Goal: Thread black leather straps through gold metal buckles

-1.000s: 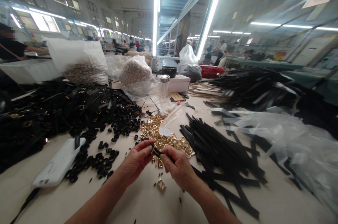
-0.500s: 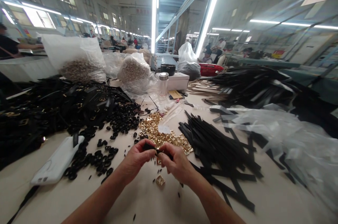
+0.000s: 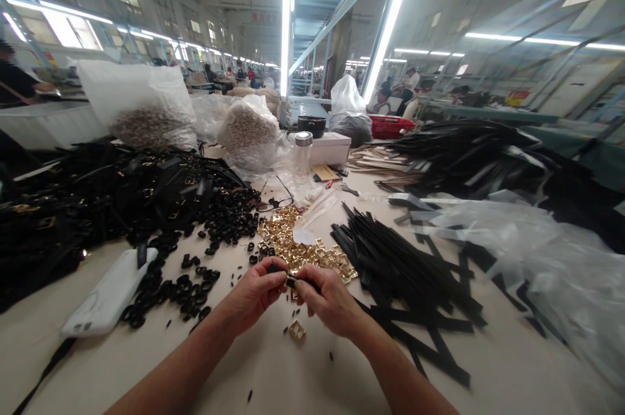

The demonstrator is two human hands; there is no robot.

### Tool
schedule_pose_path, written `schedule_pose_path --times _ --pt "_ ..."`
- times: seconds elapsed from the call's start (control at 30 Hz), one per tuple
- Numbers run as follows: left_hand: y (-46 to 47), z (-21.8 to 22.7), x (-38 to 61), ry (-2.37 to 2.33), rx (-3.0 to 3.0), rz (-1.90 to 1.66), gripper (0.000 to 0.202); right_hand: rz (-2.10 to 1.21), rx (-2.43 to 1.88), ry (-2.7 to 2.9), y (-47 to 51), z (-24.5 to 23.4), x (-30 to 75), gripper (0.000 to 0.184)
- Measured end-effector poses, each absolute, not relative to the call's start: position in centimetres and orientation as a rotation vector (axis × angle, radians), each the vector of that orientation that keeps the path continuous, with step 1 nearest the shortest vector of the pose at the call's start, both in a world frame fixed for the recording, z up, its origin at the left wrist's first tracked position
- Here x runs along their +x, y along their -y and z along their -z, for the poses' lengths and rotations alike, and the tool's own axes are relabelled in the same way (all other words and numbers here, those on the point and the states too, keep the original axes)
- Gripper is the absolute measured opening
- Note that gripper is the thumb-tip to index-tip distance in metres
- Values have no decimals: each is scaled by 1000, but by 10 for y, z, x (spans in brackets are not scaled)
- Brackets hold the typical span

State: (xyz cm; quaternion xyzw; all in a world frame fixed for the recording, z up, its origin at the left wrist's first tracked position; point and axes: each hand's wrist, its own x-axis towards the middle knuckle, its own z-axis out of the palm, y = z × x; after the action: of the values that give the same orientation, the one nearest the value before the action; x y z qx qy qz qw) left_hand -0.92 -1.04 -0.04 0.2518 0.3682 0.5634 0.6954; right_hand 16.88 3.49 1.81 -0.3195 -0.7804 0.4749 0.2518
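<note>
My left hand (image 3: 254, 296) and my right hand (image 3: 328, 301) meet over the near middle of the table, both pinched on one short black strap (image 3: 291, 282) with a gold buckle part at the join. A single gold buckle (image 3: 297, 330) lies on the table just below my hands. Right behind them is a heap of gold buckles (image 3: 297, 247). Black strap strips (image 3: 395, 265) are piled to the right of my right hand. Small black loops (image 3: 195, 271) are scattered to the left of my left hand.
A white phone-like case (image 3: 110, 294) lies at the near left. A big pile of finished black straps (image 3: 97, 200) fills the left. Plastic bags (image 3: 141, 109) of parts, a jar (image 3: 303, 154) and a white box (image 3: 329, 148) stand behind. Clear plastic sheeting (image 3: 532, 245) covers the right.
My hands have closed in together on the strap, the fingertips now touching. The view has shifted slightly; nothing else on the table has moved.
</note>
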Motion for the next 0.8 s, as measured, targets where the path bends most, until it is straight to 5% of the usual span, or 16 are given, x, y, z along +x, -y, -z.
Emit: schedule_pose_path --times 0.33,0.8 --pt "10 -1 -3 -829 618 -1271 20 -1539 -864 1877 -38 -8 162 36" --pt "12 -2 2 -854 649 -1216 20 -1468 -816 1949 -36 -10 165 28"
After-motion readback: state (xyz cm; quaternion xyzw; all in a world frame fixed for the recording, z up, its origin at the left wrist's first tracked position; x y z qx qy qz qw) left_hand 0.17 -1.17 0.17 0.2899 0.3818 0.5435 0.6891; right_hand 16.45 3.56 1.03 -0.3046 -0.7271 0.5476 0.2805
